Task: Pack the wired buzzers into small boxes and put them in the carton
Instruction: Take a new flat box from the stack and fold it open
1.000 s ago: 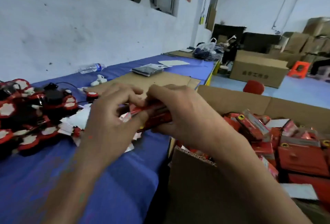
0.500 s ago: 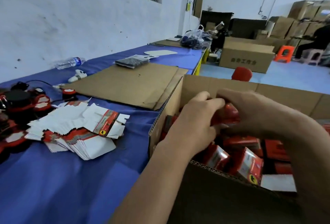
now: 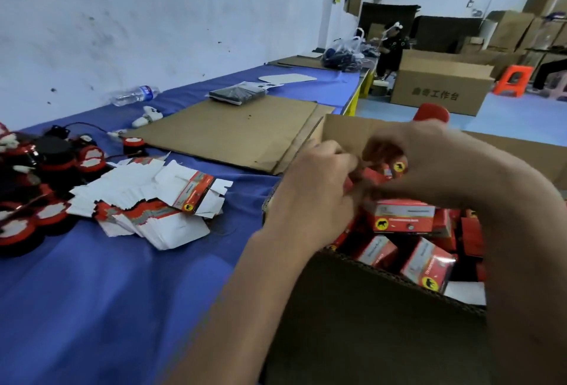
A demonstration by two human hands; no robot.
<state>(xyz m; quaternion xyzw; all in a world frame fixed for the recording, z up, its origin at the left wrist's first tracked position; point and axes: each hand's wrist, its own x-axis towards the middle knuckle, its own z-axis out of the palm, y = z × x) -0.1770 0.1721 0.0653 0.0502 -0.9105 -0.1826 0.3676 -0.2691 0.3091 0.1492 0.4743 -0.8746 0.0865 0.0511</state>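
Packing warehouse: stacked cartons (image 3: 521, 31), worktable (image 3: 92, 292).

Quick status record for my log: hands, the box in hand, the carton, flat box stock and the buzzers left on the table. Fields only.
left hand: grips the left end of the small red box
right hand: curled over the same box from the right
box position: held above the open carton, not yet released
carton contents: many packed red boxes, lying at mixed angles
flat box stock: pile of unfolded boxes on the blue table
unpacked buzzers: heap at the table's left edge
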